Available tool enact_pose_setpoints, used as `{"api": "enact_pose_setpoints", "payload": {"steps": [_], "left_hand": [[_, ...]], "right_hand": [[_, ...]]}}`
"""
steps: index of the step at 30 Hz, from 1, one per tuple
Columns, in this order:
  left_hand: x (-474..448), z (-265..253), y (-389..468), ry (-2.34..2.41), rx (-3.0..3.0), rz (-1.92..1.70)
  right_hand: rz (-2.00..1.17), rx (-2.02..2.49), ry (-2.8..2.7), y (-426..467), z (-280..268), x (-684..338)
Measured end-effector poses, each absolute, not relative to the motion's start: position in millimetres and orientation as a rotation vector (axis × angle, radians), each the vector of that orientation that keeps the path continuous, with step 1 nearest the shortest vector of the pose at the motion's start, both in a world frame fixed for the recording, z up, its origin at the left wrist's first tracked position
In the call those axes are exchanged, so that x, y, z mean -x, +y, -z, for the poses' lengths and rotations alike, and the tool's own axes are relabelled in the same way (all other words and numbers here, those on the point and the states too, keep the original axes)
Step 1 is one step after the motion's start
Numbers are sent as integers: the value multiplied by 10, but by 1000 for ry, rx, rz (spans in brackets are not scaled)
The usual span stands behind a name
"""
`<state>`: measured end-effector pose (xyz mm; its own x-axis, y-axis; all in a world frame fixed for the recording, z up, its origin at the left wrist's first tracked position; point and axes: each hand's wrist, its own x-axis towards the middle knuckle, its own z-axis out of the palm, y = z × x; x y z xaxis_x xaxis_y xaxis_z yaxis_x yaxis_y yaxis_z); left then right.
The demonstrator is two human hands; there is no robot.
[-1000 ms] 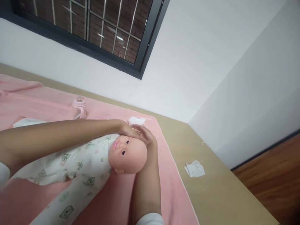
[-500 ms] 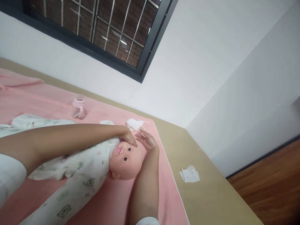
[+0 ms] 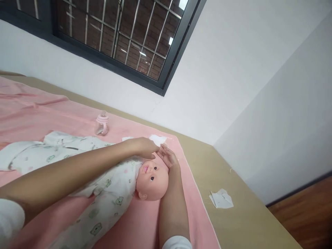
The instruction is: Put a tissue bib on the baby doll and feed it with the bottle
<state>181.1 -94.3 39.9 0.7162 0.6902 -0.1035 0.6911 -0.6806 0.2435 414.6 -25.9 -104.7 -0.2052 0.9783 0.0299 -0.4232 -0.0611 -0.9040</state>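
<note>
A baby doll (image 3: pixel 153 181) in a white patterned outfit lies face up on a pink blanket (image 3: pixel 202 221). My left hand (image 3: pixel 147 148) reaches over the doll's chest and beside its cheek, thumb apart from the other fingers. Its fingertips are close to those of my right hand (image 3: pixel 167 156); whether they touch, I cannot tell. My right hand is open, fingers loosely bent, with its forearm along the crown of the doll's head. Just behind the hands lies a crumpled white tissue (image 3: pixel 157 139), partly hidden by them.
A pink-lidded baby bottle (image 3: pixel 102 125) with a handle stands on the blanket towards the wall. Another folded tissue (image 3: pixel 221 199) lies on the tan table top (image 3: pixel 207 162) at right. A dark-framed window (image 3: pixel 160 83) is set in the white wall behind.
My left hand has shifted off the side of the doll's head towards my right fingers. The whole view has turned slightly, so the scene sits further right.
</note>
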Motion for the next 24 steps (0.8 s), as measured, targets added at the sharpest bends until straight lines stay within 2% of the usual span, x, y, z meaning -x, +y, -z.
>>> {"api": "enact_pose_setpoints", "payload": {"steps": [7, 11, 18, 20, 24], "left_hand": [[-1145, -527, -1187, 1153, -2635, -337], [-975, -463, -1099, 1092, -2607, -561], [-929, -453, -1088, 916, -2421, -1031], [-893, -495, -1129, 809, -2380, -1009], [-789, -606, -1197, 652, -2332, -712]], "right_hand": [[-1411, 771, -992, -339, 774, -4129], [-1283, 885, -1069, -502, 314, -4087], [-1027, 994, -1593, -1131, -551, -3564], [-1019, 933, -1744, -1315, -700, -3376], [-1006, 835, -1993, -1636, -875, -3125]]}}
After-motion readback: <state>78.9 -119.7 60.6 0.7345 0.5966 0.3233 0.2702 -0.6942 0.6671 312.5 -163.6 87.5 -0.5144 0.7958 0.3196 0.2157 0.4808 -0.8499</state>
